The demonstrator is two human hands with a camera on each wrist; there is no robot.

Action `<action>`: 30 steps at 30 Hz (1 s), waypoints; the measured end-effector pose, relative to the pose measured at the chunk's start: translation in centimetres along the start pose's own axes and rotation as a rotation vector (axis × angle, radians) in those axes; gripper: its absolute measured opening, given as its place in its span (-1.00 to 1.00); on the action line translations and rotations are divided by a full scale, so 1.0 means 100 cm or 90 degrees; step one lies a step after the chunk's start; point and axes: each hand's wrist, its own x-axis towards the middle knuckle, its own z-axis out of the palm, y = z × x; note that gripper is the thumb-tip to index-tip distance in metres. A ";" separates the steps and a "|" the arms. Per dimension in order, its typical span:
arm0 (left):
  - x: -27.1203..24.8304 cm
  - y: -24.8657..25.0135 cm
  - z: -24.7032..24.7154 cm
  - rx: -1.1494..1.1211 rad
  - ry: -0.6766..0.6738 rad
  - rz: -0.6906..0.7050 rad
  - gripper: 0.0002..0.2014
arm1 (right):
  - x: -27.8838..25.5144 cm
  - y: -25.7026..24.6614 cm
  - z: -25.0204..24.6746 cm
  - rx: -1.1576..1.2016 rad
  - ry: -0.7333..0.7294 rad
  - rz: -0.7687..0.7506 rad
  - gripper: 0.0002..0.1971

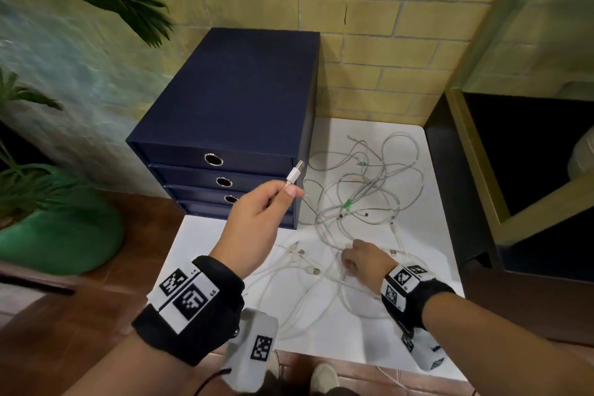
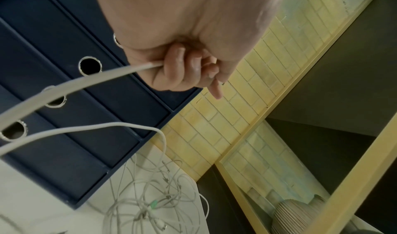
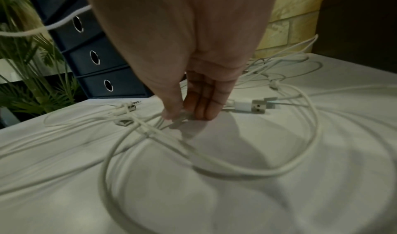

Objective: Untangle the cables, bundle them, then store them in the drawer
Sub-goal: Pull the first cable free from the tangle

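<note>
Several white cables (image 1: pixel 360 199) lie tangled on a white table (image 1: pixel 414 334), one bunch held by a green tie (image 1: pixel 347 203). My left hand (image 1: pixel 257 219) is raised before the dark blue drawer unit (image 1: pixel 231 112) and grips a white cable just below its USB plug (image 1: pixel 295 172); the cable (image 2: pixel 64 83) runs out of my fist. My right hand (image 1: pixel 363 259) is down on the table, thumb and fingers (image 3: pixel 206 105) pinching a cable (image 3: pixel 178 121) among the loops. All drawers (image 1: pixel 212 159) look closed.
A green pot (image 1: pixel 58 231) with a plant stands left of the table. A black and yellow shelf (image 1: pixel 530 170) stands on the right. A yellow brick wall (image 1: pixel 385 26) runs behind. More USB plugs (image 3: pixel 255 107) lie loose by my right hand.
</note>
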 end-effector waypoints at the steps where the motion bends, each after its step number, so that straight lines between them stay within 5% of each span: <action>1: -0.001 -0.002 0.002 -0.003 -0.005 -0.004 -0.76 | -0.001 0.000 -0.002 0.014 0.005 -0.001 -0.88; 11: 0.002 -0.015 0.019 -0.048 -0.033 -0.004 -0.78 | -0.030 -0.027 -0.066 0.416 0.183 0.078 -0.91; 18: 0.013 -0.011 0.026 -0.141 -0.016 -0.067 -0.67 | -0.041 -0.050 -0.105 0.807 0.177 0.031 -0.80; 30: 0.013 0.001 0.027 -0.112 -0.038 -0.047 -0.70 | -0.041 -0.066 -0.123 0.826 0.212 0.031 -0.55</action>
